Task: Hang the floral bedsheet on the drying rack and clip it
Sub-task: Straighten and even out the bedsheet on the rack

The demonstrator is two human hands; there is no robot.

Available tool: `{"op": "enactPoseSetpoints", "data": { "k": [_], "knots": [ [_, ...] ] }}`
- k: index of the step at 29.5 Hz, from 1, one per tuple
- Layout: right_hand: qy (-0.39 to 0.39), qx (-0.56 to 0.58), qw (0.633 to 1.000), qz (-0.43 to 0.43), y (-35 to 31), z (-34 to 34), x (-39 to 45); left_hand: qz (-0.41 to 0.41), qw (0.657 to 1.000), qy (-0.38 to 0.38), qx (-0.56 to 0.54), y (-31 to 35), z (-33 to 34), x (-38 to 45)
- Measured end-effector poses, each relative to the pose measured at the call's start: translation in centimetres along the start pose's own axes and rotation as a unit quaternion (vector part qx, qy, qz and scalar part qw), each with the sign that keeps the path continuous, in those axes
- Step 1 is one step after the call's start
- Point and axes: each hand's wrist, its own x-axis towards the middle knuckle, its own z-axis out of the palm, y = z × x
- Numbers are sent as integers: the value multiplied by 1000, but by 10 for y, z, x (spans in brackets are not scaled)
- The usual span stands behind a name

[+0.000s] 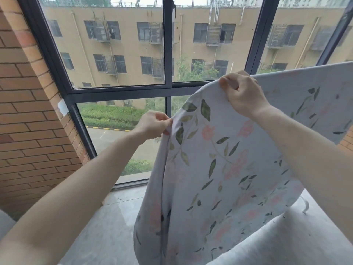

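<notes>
While my left grip (pixel 152 124) pinches the side edge of the floral bedsheet (pixel 219 169), my right grip (pixel 242 94), higher and further right, curls over its top edge. Below both grips the sheet hangs toward the tiled floor (pixel 107 217), before the window (pixel 124 54).

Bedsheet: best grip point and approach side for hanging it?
Pinch the top hem of the bedsheet, coming from above, as the left hand and right hand do now. The cloth hangs limp below that edge, so two spaced pinches probably keep it spread.
</notes>
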Motion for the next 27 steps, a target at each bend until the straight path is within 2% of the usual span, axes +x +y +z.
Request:
{"op": "enactPoseSetpoints", "data": {
  "k": [3,4,6,8,10,12,16,19,27],
  "knots": [
    [19,50,998,24,5,-5,2,68,991,90,-75,16,-3,-12],
    [25,62,997,35,7,-7,4,99,986,95,-99,24,-1,-16],
    [33,79,995,51,6,-6,7,149,983,42,-98,41,5,-31],
    [50,87,993,61,3,-1,7,170,985,-7,-8,43,15,-38],
    [71,92,991,59,0,6,7,178,979,1,97,33,20,-37],
    [83,88,991,58,-5,10,5,165,978,-1,127,20,23,-36],
    [36,42,998,17,1,13,4,187,958,32,214,2,45,-40],
    [-6,-5,1000,-5,7,10,3,207,959,53,189,-5,53,-34],
    [-13,-30,999,-1,-6,25,26,216,962,17,165,-3,32,-5]
  ]
}}
